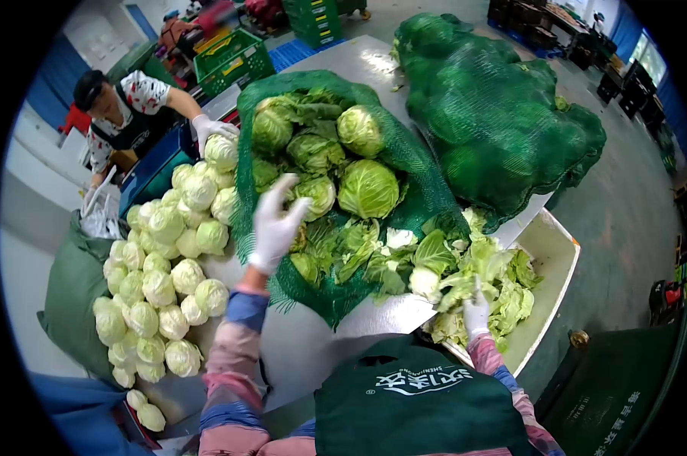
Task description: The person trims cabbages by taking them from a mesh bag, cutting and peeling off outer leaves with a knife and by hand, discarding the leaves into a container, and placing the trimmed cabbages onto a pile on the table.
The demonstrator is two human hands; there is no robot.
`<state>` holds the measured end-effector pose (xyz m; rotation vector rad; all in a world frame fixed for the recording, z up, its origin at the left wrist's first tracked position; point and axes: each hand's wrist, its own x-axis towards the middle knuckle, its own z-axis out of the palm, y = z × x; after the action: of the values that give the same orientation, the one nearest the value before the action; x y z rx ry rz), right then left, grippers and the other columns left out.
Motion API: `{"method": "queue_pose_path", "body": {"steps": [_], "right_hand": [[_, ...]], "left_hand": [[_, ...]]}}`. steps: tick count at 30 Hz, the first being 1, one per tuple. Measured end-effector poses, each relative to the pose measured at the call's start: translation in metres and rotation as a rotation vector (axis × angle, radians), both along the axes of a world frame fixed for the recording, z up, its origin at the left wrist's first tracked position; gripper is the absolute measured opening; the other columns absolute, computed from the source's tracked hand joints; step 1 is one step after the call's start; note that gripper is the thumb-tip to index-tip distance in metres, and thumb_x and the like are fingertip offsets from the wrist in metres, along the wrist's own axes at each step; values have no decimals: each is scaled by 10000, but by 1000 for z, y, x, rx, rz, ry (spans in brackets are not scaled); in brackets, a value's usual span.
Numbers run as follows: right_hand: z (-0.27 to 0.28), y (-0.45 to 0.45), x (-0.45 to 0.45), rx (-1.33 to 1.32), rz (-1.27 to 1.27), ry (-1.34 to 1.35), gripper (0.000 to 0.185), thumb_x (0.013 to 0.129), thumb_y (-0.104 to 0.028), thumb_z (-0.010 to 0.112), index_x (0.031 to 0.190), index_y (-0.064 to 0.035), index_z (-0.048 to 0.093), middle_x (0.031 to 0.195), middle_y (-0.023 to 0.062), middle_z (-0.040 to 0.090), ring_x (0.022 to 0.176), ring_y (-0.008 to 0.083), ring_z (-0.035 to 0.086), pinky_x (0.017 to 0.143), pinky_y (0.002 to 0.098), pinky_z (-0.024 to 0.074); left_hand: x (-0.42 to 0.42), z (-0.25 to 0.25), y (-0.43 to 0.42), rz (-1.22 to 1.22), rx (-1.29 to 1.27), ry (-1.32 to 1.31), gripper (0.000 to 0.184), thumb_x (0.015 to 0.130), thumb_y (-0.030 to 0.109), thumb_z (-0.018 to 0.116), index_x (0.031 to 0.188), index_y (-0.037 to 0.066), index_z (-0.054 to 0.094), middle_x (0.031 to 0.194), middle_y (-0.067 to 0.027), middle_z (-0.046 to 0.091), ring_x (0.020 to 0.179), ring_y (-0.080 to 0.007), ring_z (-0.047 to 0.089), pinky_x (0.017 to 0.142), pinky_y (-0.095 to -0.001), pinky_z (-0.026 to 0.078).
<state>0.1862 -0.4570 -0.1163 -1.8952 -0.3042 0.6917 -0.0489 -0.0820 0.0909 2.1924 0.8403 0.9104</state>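
My left hand (276, 226), in a white glove, is open with fingers apart over the near-left part of an open green net bag (427, 178). Nothing is held in it. Leafy cabbages lie in the bag, among them a round green cabbage (368, 188) to the right of my fingers. My right hand (476, 313), also gloved, is closed at the loose cabbage leaves (503, 285) over a white box (560, 254). A thin, pale shape sticks up from its fingers; I cannot make out what it is. Just left of it sits a pale cabbage piece (425, 282).
Trimmed pale cabbages (157, 289) are heaped on the metal table's left side. A full, green net sack (503, 114) lies at the far right. Across the table, a co-worker's gloved hand (212, 131) touches a cabbage (221, 153). Green crates (233, 64) stand behind.
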Motion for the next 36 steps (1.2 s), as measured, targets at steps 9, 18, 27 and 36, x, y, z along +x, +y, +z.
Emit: {"method": "queue_pose_path", "body": {"steps": [9, 18, 27, 36], "right_hand": [[2, -104, 73, 15, -558, -164, 602, 867, -82, 622, 1411, 7, 379, 965, 95, 594, 705, 136, 555, 650, 279, 484], [24, -34, 39, 169, -78, -70, 458, 861, -128, 644, 1257, 68, 522, 1087, 146, 647, 947, 152, 626, 756, 257, 511], [99, 83, 31, -145, 297, -526, 695, 814, -485, 645, 1359, -86, 485, 1329, 146, 533, 1184, 281, 548, 990, 320, 423], [51, 54, 36, -10, -65, -55, 595, 875, -434, 612, 1240, 33, 558, 1002, 187, 674, 847, 256, 669, 763, 321, 509]], "left_hand": [[177, -104, 65, 113, -222, 429, 780, 788, 506, 666, 1326, -22, 465, 1357, -233, 479, 1265, -363, 449, 1032, -401, 377], [111, -132, -103, -97, 392, 296, 637, 767, 358, 713, 1250, 1, 500, 1363, -202, 420, 1317, -406, 311, 1110, -511, 237], [68, -146, -217, 5, -202, -46, 604, 805, 162, 710, 1302, -23, 419, 1267, -199, 455, 1160, -361, 463, 1024, -421, 360], [127, -162, -197, -353, -746, -161, 916, 824, 211, 723, 1475, -31, 126, 1441, -210, 342, 1303, -250, 388, 1089, -341, 313]]}}
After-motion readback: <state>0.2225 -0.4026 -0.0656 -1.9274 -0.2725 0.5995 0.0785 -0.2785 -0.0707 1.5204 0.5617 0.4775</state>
